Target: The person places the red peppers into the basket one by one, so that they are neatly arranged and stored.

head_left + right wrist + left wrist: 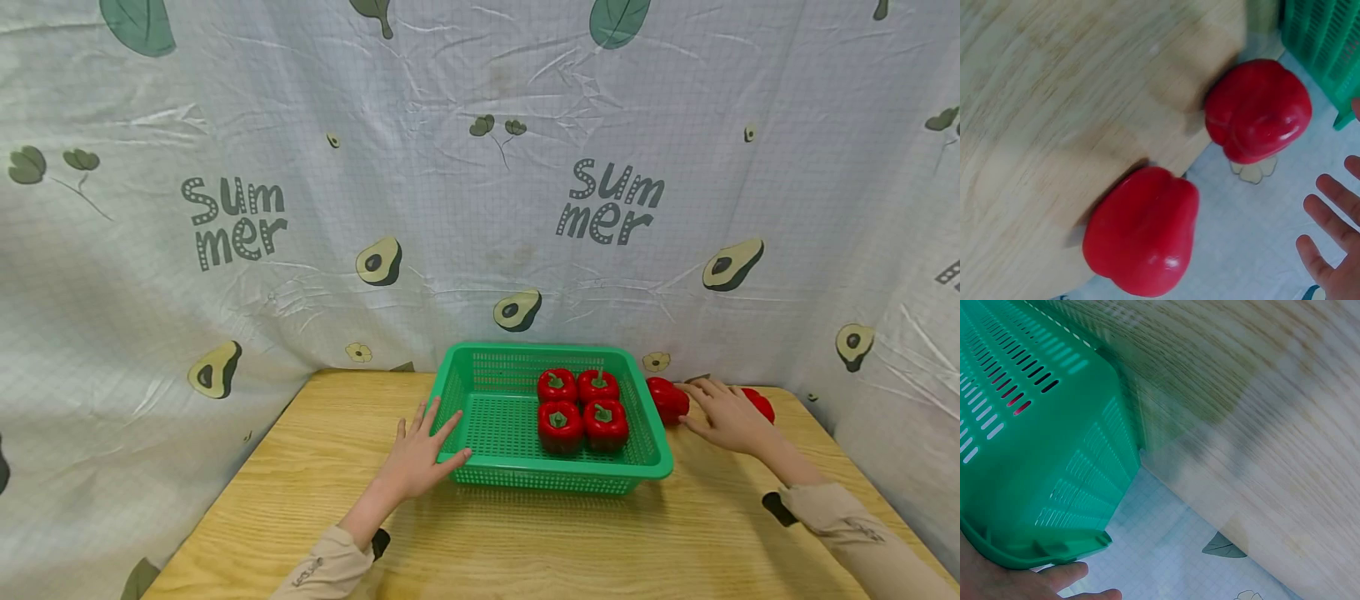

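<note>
A green plastic basket [495, 471] stands on the table with several red bell peppers [560, 427] grouped in its right half, green stems up. My left hand [417, 457] is at the basket's left front corner, fingers spread over the rim. To the right of the basket, my right hand [726, 417] hovers above the table with fingers extended, between two loose peppers. One loose pepper [667, 400] lies close to the basket's right side; the other pepper [760, 405] is partly hidden behind the hand. In the right wrist view, both peppers [1141, 231] sit apart from the spread fingers [1330, 215].
The wooden table [300, 500] meets a white curtain [435, 167] printed with avocados and "summer" lettering, hanging behind and at both sides. Dark bands show at the left wrist and at the right wrist [780, 509].
</note>
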A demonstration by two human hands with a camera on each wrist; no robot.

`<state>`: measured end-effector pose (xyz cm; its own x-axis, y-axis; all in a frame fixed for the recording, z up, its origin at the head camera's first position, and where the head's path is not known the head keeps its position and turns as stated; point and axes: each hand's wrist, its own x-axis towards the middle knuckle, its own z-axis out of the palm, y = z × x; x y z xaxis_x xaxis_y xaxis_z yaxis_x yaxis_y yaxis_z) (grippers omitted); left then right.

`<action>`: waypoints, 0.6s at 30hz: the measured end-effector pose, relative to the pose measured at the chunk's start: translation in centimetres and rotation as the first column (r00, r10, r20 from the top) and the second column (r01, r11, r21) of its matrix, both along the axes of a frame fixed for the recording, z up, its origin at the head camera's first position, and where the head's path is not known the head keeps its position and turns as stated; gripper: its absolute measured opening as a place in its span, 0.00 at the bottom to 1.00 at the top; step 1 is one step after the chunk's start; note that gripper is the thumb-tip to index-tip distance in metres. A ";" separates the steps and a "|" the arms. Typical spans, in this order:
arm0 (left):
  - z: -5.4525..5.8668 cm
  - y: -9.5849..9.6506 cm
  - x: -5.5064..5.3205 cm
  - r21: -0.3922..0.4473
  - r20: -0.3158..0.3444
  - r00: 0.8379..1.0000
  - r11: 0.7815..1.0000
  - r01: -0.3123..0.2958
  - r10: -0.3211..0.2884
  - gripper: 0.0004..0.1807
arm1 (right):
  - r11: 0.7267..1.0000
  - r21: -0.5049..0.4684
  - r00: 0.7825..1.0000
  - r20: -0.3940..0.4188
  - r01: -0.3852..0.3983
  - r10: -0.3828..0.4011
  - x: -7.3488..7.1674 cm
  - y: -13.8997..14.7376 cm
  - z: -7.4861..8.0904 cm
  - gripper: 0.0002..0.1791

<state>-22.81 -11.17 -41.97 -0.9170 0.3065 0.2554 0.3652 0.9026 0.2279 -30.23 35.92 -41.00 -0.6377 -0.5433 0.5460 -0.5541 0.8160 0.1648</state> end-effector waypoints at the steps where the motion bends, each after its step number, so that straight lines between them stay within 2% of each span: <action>1: 0.0 0.0 0.0 0.000 0.000 1.000 1.000 0.000 0.000 0.35 | 1.000 -0.005 1.000 -0.004 -0.005 0.005 -0.1 0.1 0.0 0.26; 6: -0.1 0.0 -0.1 0.005 0.005 1.000 1.000 -0.001 0.001 0.35 | 1.000 -0.001 1.000 0.014 0.017 -0.017 -0.9 0.5 -0.3 0.28; 13: -0.4 -0.1 -0.3 0.049 -0.037 0.999 0.999 0.019 -0.017 0.36 | 0.995 0.025 0.979 0.181 0.095 -0.098 -2.0 0.5 -0.4 0.33; 18: -0.6 -0.2 0.0 0.107 -0.064 0.996 0.992 0.064 -0.057 0.38 | 0.993 0.053 0.966 0.230 0.106 -0.115 -2.5 0.2 -0.8 0.38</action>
<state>-22.79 -11.35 -42.54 -0.8793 0.3281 0.3453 0.4345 0.8496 0.2990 -32.71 36.12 -41.80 -0.8019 -0.4806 0.3551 -0.4876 0.8697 0.0758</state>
